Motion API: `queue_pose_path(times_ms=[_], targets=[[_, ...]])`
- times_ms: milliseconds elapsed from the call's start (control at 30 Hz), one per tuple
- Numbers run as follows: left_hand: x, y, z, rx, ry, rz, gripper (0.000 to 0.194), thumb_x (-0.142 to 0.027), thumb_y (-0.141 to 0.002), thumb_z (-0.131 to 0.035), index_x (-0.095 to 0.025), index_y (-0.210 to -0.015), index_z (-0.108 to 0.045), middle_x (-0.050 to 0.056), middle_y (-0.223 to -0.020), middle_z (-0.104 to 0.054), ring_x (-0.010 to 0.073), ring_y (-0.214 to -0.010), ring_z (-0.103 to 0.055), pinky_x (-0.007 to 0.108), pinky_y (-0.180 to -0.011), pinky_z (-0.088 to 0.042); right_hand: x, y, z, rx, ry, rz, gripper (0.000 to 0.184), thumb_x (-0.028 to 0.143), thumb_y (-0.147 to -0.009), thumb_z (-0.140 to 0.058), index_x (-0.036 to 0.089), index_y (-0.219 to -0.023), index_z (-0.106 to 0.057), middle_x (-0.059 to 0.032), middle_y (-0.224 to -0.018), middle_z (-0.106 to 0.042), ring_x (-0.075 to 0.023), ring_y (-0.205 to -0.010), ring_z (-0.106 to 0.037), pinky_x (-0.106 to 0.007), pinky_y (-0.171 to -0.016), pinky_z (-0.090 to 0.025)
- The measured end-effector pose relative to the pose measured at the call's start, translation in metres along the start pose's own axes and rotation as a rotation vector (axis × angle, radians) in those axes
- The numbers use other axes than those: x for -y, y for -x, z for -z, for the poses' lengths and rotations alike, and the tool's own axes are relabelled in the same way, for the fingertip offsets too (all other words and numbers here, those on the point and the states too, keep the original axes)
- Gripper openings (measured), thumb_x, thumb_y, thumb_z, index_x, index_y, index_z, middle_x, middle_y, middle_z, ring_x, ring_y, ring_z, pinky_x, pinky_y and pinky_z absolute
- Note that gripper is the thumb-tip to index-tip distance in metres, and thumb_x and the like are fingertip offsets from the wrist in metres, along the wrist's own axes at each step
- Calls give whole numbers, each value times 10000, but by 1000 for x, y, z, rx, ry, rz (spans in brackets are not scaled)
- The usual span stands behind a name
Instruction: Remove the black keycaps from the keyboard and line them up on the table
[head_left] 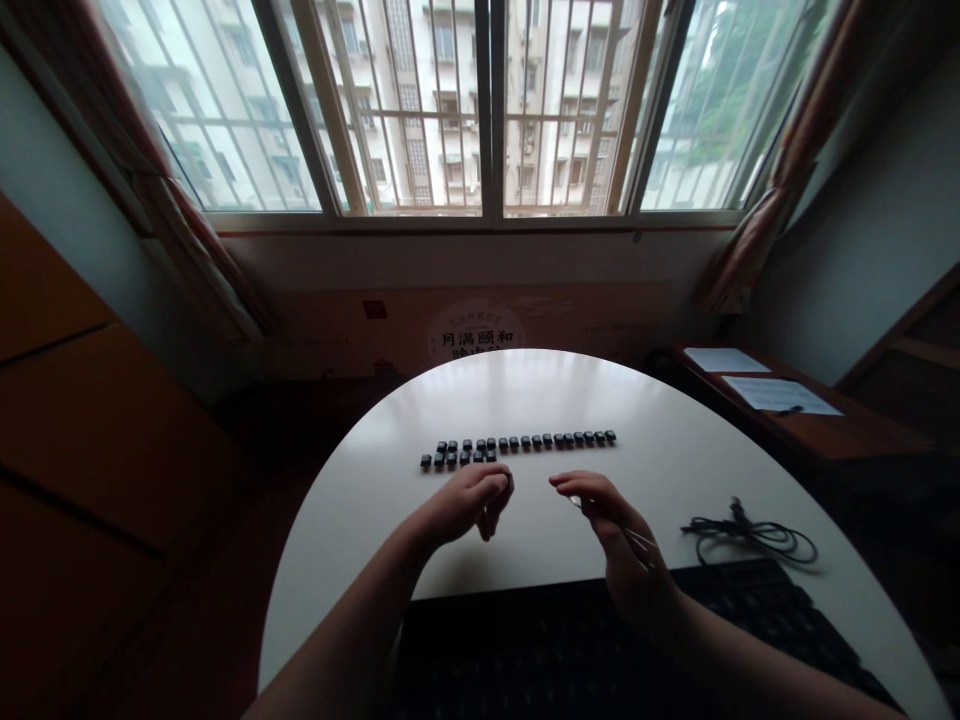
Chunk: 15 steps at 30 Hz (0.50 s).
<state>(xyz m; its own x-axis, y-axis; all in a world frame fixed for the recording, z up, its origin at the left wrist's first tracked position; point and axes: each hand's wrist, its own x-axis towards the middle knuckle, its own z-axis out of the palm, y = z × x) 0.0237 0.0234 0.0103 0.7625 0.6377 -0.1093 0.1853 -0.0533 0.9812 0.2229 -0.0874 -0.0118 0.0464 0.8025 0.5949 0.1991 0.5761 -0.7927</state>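
My left hand (480,495) is closed just in front of the rows of keycaps, with a small dark keycap (511,480) pinched at its fingertips. To the right, my right hand (611,525) curls over a thin wire keycap puller (640,540), whose pale wires stick out by the palm. Two rows of black keycaps (535,440) lie across the white table (360,520); the back row is longer, and the front row ends beside my left hand. Below my hands sits a black keyboard (510,640), too dark to make out single keys, partly covered by my right forearm.
A coiled black cable (750,535) lies on the right of the round table, behind the keyboard. Farther right, papers (784,395) and a pen (790,410) rest on a brown wooden surface. A barred window (491,110) and a printed box (600,320) stand beyond the table.
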Motion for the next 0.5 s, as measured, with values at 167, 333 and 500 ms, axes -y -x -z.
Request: queue_pose_path(times_ms=[167,333,500], targets=[[-14,6,-11,120,-82,35,338,-467,-892,-494,-163,-743,-488,-24,-622,-498,108,-532,-533,222,-495,-444,3,-1,0,45,108,24,362,124,-981,-352,292,-1166,-614,-63,-1108,-615,-209,-1029,-590,-375,-885,-496],[-28,13,-24,261,-174,27,281,-412,-918,-503,-150,-932,-605,3,-732,-544,126,-645,-547,244,-573,-483,5,-1,-6,217,213,17,428,60,-894,-436,280,-1226,-594,-49,-958,-592,-170,-789,-591,-296,-676,-507],[-22,11,-21,279,-213,56,278,-389,-936,-487,-150,-980,-621,1,-719,-544,130,-653,-543,244,-586,-485,0,-2,-6,261,352,-27,395,62,-830,-552,271,-1154,-635,-28,-925,-610,-146,-715,-570,-269,-642,-489]])
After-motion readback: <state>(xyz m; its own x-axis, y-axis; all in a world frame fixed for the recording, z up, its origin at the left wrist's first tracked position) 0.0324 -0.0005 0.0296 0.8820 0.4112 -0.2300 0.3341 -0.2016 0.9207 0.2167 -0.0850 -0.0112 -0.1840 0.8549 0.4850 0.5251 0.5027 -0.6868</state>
